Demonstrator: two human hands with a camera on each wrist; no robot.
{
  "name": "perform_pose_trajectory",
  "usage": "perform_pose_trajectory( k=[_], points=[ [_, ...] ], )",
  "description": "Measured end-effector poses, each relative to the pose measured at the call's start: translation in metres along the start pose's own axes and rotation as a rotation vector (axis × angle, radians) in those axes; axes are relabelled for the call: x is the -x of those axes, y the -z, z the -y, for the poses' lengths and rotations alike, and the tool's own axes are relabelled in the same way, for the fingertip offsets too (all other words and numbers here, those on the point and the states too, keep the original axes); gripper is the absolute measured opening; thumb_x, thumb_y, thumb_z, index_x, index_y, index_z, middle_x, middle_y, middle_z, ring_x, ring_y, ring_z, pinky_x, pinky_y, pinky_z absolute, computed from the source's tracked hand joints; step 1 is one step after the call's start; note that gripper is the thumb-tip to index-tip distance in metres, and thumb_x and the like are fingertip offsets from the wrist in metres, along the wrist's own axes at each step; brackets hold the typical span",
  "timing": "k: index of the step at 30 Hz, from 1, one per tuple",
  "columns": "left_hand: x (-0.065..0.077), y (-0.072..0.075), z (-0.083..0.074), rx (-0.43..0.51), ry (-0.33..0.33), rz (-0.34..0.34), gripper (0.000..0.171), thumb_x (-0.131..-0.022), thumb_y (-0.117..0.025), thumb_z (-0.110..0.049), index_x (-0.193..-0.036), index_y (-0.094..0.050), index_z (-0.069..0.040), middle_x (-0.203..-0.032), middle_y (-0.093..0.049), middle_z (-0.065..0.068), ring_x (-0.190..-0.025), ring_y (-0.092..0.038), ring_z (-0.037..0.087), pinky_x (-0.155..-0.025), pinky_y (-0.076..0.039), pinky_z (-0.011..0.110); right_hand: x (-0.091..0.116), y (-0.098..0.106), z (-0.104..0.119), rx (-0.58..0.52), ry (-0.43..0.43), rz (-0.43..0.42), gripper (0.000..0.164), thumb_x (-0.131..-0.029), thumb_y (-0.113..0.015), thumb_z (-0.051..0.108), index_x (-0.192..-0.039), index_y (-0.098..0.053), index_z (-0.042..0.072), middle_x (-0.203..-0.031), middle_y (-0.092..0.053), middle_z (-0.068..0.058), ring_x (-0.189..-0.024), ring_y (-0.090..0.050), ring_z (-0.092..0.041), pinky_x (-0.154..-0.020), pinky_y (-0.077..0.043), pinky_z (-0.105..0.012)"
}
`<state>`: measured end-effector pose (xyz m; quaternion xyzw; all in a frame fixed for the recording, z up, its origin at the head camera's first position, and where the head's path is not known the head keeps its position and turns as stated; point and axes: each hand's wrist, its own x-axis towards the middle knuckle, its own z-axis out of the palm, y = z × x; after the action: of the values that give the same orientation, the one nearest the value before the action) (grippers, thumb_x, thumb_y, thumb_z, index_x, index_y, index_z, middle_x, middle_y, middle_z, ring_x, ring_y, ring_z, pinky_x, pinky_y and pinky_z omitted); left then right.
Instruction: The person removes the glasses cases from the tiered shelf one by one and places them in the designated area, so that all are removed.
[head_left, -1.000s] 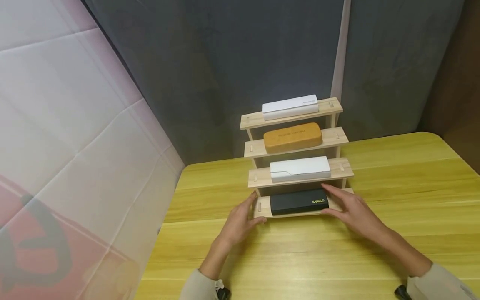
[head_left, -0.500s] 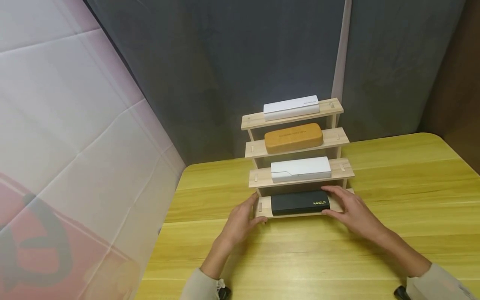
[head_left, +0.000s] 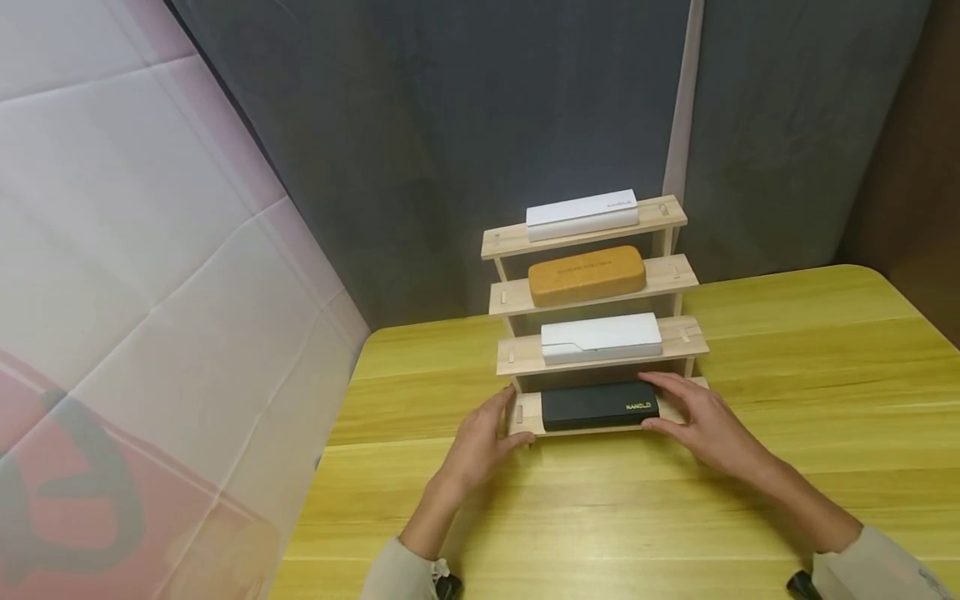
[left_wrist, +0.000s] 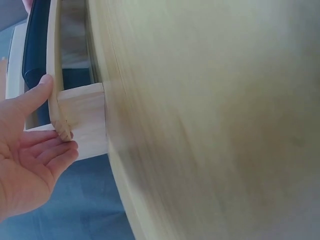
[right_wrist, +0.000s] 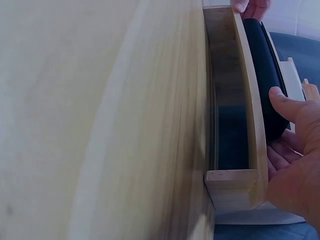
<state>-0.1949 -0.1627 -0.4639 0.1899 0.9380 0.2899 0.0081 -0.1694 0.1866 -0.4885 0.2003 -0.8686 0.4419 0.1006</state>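
Observation:
A four-tier wooden display rack [head_left: 529, 410] stands on the table, with a glasses case on each tier. On the lowest tier lies a black glasses case [head_left: 592, 408] with gold lettering. My left hand [head_left: 474, 446] grips the left end of that tier; in the left wrist view its thumb touches the board's front edge and its fingers [left_wrist: 55, 150] curl at the end. At the right, my right hand [head_left: 712, 427] holds the black case's right end between thumb and fingers. In the right wrist view the thumb [right_wrist: 286, 102] rests on the case's front side.
Above sit a white glasses case [head_left: 600, 333], an orange-brown glasses case [head_left: 587, 277] and another white glasses case [head_left: 581, 215] on the top tier. The wood-grain table [head_left: 615, 525] backs onto a dark grey curtain [head_left: 450, 150]. A pale printed sheet [head_left: 150, 208] hangs at left.
The right fingers and the black case's back edge have shifted very slightly. The left hand, the rack and the other cases keep their places.

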Motion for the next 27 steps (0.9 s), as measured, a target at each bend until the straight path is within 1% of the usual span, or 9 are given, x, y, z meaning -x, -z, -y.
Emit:
perform_pose_trajectory(
  k=[5,11,13,18,20,23,27],
  points=[
    [-0.0004,0.0012,-0.0005,-0.005,-0.006,-0.011,0.081,-0.090,-0.086,-0.028,-0.155,-0.049,0.003,-0.156,-0.052,0.022,-0.142,-0.053,0.038,-0.116,-0.046,0.049,-0.0020,0.0019,-0.0012,-0.015,-0.005,0.014,0.064,-0.093,-0.085,0.016,-0.148,-0.057,0.002,-0.147,-0.060,-0.020,-0.137,-0.054,-0.045,-0.107,-0.046,-0.066],
    [-0.0020,0.0027,-0.0011,0.021,0.010,-0.011,0.082,-0.088,-0.088,-0.027,-0.154,-0.050,0.002,-0.155,-0.055,0.020,-0.141,-0.054,0.037,-0.115,-0.048,0.048,-0.0019,0.0020,-0.0014,-0.007,-0.011,0.015,0.067,-0.092,-0.086,0.018,-0.150,-0.057,0.003,-0.149,-0.060,-0.018,-0.138,-0.053,-0.042,-0.108,-0.046,-0.056],
    [-0.0026,0.0031,-0.0014,0.036,0.017,-0.010,0.081,-0.087,-0.089,-0.026,-0.154,-0.051,0.001,-0.153,-0.056,0.020,-0.140,-0.055,0.036,-0.115,-0.048,0.048,-0.0021,0.0020,-0.0011,-0.009,-0.011,0.014,0.066,-0.092,-0.086,0.019,-0.149,-0.058,0.003,-0.149,-0.060,-0.018,-0.138,-0.054,-0.041,-0.109,-0.045,-0.057],
    [-0.0035,0.0040,-0.0016,0.065,0.025,-0.012,0.081,-0.085,-0.091,-0.024,-0.152,-0.053,0.001,-0.148,-0.059,0.019,-0.136,-0.057,0.036,-0.113,-0.050,0.049,-0.0027,0.0032,-0.0010,-0.025,-0.015,0.016,0.063,-0.091,-0.086,0.016,-0.147,-0.060,0.003,-0.147,-0.061,-0.019,-0.136,-0.055,-0.044,-0.108,-0.044,-0.065],
    [-0.0037,0.0038,-0.0011,0.072,0.028,-0.012,0.081,-0.085,-0.091,-0.024,-0.151,-0.053,0.001,-0.148,-0.059,0.019,-0.137,-0.057,0.036,-0.113,-0.050,0.049,-0.0028,0.0041,-0.0013,-0.028,-0.024,0.021,0.063,-0.091,-0.086,0.016,-0.147,-0.060,0.004,-0.146,-0.062,-0.019,-0.136,-0.055,-0.044,-0.108,-0.044,-0.064],
    [-0.0042,0.0032,-0.0003,0.078,0.038,-0.007,0.080,-0.086,-0.090,-0.025,-0.152,-0.053,0.000,-0.149,-0.059,0.018,-0.138,-0.056,0.035,-0.114,-0.049,0.049,-0.0031,0.0058,-0.0016,-0.037,-0.046,0.037,0.064,-0.091,-0.087,0.018,-0.147,-0.059,0.004,-0.148,-0.061,-0.020,-0.137,-0.054,-0.043,-0.110,-0.044,-0.060],
    [-0.0050,0.0027,0.0008,0.083,0.045,-0.006,0.079,-0.086,-0.090,-0.025,-0.152,-0.053,-0.001,-0.150,-0.058,0.018,-0.139,-0.055,0.036,-0.115,-0.048,0.050,-0.0042,0.0078,-0.0022,-0.059,-0.064,0.053,0.066,-0.092,-0.087,0.021,-0.150,-0.059,0.004,-0.150,-0.059,-0.021,-0.140,-0.052,-0.045,-0.111,-0.043,-0.061]
  ],
)
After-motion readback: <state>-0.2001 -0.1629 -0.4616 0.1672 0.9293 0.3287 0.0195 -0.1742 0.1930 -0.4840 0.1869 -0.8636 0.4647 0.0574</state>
